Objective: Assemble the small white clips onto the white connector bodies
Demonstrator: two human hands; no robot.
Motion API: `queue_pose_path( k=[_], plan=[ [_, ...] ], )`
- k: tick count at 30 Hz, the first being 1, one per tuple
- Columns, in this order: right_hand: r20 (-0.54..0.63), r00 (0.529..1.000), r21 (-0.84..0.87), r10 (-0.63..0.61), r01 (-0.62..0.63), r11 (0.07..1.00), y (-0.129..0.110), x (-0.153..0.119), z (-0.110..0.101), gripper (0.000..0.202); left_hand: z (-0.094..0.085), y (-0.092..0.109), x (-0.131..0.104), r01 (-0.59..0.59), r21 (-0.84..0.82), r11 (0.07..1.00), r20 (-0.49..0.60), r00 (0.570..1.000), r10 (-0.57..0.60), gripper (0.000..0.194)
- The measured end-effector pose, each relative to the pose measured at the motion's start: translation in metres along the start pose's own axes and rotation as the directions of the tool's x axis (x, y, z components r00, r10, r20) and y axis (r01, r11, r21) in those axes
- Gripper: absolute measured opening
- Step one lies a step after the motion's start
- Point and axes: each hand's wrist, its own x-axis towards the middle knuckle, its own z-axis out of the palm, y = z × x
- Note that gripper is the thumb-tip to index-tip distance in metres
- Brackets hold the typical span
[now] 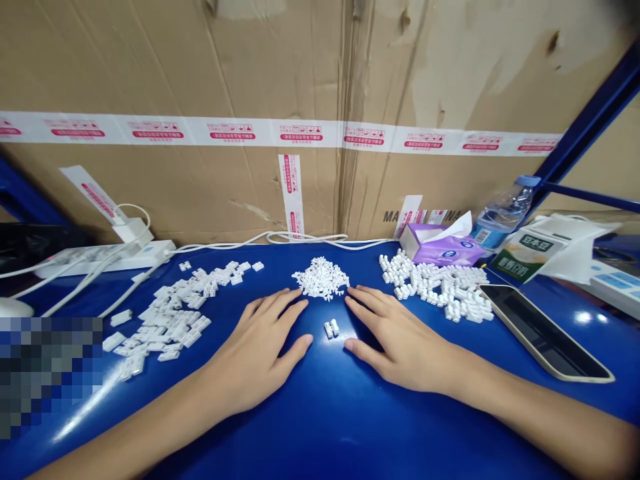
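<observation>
My left hand [267,340] lies flat on the blue table, fingers stretched out and holding nothing. Opposite it, my right hand [395,337] rests the same way, its fingers apart. Between the two hands sits a small white plastic connector-like piece [331,329], touched by neither. Just beyond the fingertips is a heap of tiny white plastic parts [323,277]. To the left of my left hand spreads a pile of flat white plastic pieces [170,320]. Past my right hand lies another pile of white plastic connector-like pieces [440,287].
A phone [545,333] lies at the right, near a purple tissue pack [443,248], a water bottle [505,213] and a carton [533,247]. A white power strip [105,257] with cables stands at the back left. Cardboard [225,187] walls off the rear.
</observation>
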Motion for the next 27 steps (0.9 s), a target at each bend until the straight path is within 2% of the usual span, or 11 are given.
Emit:
queue_pose_path(
  k=[5, 14, 23, 27],
  plan=[
    [0.073, 0.997, -0.045, 0.013, -0.009, 0.999, -0.002, -0.001, 0.002, 0.072, -0.003, 0.000, 0.003, -0.005, 0.032, 0.999, 0.010, 1.000, 0.005, 0.049],
    [0.119, 0.992, -0.072, 0.039, -0.030, 0.997, -0.006, 0.000, -0.001, 0.075, -0.002, -0.001, 0.005, -0.016, 0.056, 0.998, -0.030, 0.999, 0.018, 0.044],
    [0.106, 0.994, -0.074, 0.024, -0.016, 0.997, -0.005, 0.000, 0.001, 0.075, -0.005, -0.007, 0.013, -0.066, -0.025, 0.998, -0.053, 0.996, 0.064, 0.037],
    [0.092, 0.996, -0.065, 0.021, -0.015, 0.998, -0.005, 0.000, 0.000, 0.073, -0.004, -0.008, 0.014, -0.068, -0.010, 0.998, -0.109, 0.992, 0.066, 0.028]
  ],
)
